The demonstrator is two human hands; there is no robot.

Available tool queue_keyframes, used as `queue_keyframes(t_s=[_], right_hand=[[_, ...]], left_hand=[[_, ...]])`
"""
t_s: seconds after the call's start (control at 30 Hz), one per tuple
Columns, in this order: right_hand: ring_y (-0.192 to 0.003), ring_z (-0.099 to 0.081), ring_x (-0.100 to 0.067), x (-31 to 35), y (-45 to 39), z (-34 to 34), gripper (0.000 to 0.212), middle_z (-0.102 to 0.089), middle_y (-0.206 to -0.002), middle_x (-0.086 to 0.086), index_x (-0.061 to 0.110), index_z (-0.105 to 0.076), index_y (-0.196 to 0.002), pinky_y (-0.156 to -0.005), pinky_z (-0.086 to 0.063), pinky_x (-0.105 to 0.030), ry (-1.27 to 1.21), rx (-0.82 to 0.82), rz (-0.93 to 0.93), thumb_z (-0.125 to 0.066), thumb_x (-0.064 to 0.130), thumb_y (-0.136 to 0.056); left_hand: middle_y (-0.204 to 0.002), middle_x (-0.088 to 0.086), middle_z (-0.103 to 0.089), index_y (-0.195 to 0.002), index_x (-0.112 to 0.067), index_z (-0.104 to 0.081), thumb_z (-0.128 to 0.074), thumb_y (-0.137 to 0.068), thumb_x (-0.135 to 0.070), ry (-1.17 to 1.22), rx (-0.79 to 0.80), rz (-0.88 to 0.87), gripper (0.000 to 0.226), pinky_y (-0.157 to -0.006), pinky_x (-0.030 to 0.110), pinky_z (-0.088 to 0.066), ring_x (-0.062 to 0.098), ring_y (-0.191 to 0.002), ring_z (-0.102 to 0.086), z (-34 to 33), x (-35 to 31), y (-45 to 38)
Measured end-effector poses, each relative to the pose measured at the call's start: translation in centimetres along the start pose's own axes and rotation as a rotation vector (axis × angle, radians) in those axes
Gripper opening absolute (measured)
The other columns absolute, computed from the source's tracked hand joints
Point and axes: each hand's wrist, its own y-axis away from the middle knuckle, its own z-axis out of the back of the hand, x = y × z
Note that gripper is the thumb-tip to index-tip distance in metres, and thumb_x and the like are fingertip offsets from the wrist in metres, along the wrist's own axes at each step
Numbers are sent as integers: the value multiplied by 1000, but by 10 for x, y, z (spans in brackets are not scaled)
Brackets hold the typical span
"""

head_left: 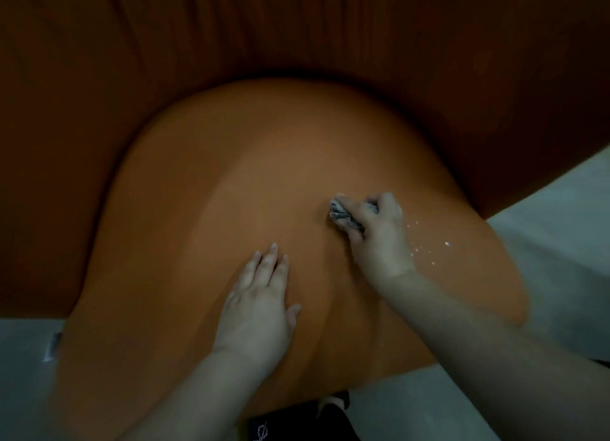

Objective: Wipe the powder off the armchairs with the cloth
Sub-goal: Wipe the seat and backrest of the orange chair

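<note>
An orange armchair fills the view; its rounded seat cushion (251, 176) bulges toward me, with the dark backrest (297, 25) behind it. My right hand (379, 239) grips a crumpled grey cloth (343, 214) and presses it on the seat right of centre. White powder specks (429, 246) lie scattered on the cushion just right of that hand. My left hand (257, 305) rests flat on the seat with straight fingers, lower and to the left of the cloth.
Pale grey floor (554, 242) shows to the right of the chair and at the lower left (26, 374). A dark foot or shoe (330, 407) appears under the seat's front edge at the bottom centre.
</note>
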Motion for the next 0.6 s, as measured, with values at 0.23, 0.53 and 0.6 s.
queue_keyframes(t_s=[0.23, 0.53, 0.6], right_hand=[[-106, -43, -18, -47, -7, 36, 39, -37, -108, 3, 25, -61, -129, -94, -33, -23, -28, -180, -163, -64, 19, -91], [-90, -47, -32, -57, 35, 28, 40, -51, -106, -17, 22, -65, -122, -79, -41, -34, 103, 54, 139, -60, 17, -83], [-92, -48, -35, -75, 15, 39, 35, -50, -105, -18, 16, -67, -119, -79, -41, -35, 140, -30, 52, -51, 20, -87]], left_hand=[[-160, -13, 8, -153, -30, -11, -46, -96, -44, -17, -62, -37, 68, -119, 32, -10, 12, -147, 7, -2, -20, -14], [-160, -11, 7, -153, -29, -10, -46, -96, -44, -40, -39, -13, 69, -119, 35, -10, 15, -147, 6, -7, -33, -43], [-160, -11, 8, -153, -28, -8, -45, -97, -44, -41, -18, -9, 69, -119, 36, -11, 15, -147, 7, -7, -35, -43]])
